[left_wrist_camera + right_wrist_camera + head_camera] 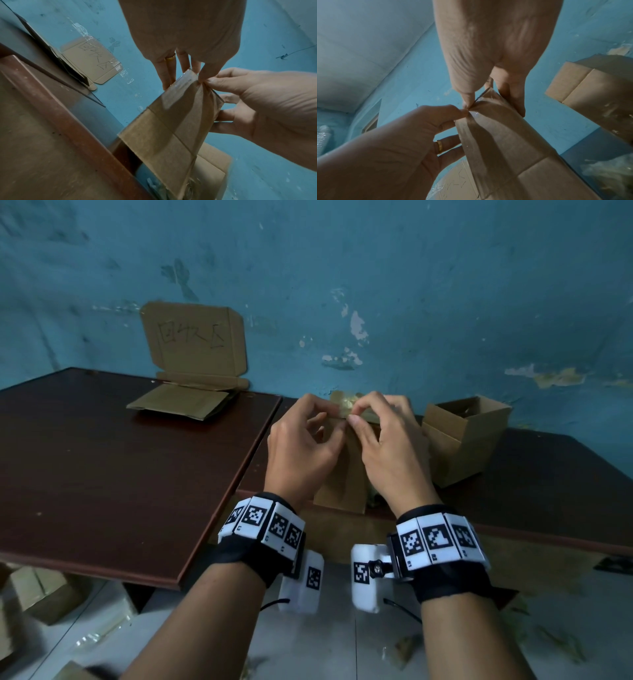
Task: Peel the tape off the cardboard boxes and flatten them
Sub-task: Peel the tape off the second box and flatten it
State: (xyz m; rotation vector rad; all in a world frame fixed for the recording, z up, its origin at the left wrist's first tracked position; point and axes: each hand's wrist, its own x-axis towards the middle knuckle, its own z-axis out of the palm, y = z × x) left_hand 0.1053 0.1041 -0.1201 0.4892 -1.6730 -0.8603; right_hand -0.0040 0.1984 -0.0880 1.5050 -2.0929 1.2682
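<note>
Holding: a flattened brown cardboard box (342,474) up on end over the near edge of the right table, both hands at its top edge
Tape: clear glossy tape (488,97) wraps over that top edge and runs down the panel as a wide shiny strip
Left hand: left hand (301,450) pinches at the top edge with thumb and forefinger, other fingers behind the panel; gold ring on one finger
Right hand: right hand (390,453) pinches right beside it, thumb tip nearly touching the left thumb, remaining fingers curled behind the board
Box feel: matte corrugated board, creased fold lines across it, thin and flat
Other box: one open box (462,436) stands just to the right, flaps up
Tables: two dark wood tables (120,474), edges meeting by the left wrist, lots of bare top on the left one
Stack: flattened cardboard pile (181,404) at the far left table edge, below a cardboard sign (195,337) with handwriting on the blue wall
Floor: a few more boxes (41,594) lower left, can't count them properly
</note>
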